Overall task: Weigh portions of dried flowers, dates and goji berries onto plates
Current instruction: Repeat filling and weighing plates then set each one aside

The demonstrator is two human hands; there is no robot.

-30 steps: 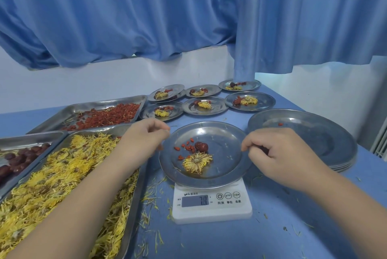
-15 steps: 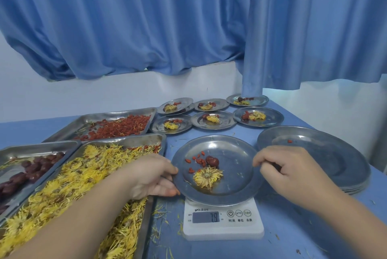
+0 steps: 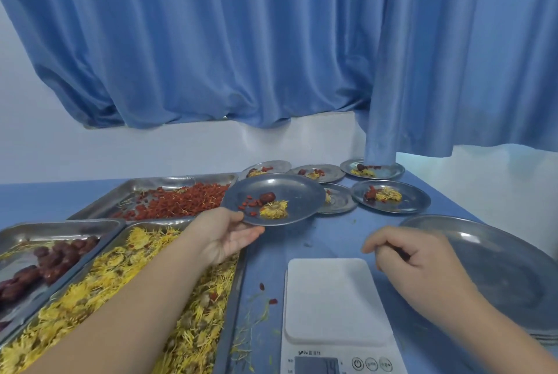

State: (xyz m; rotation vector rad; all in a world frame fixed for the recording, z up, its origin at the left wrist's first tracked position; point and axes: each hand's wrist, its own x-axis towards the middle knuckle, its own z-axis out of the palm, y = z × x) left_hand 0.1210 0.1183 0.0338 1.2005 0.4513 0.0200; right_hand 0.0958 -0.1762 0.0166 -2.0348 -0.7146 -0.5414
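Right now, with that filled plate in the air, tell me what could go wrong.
1. The left hand grips the filled plate by its near rim only; a tilt could send the date and goji berries rolling off.
2. The filled plate overlaps a portioned plate behind it; set down there, it could land on that rim and knock it.
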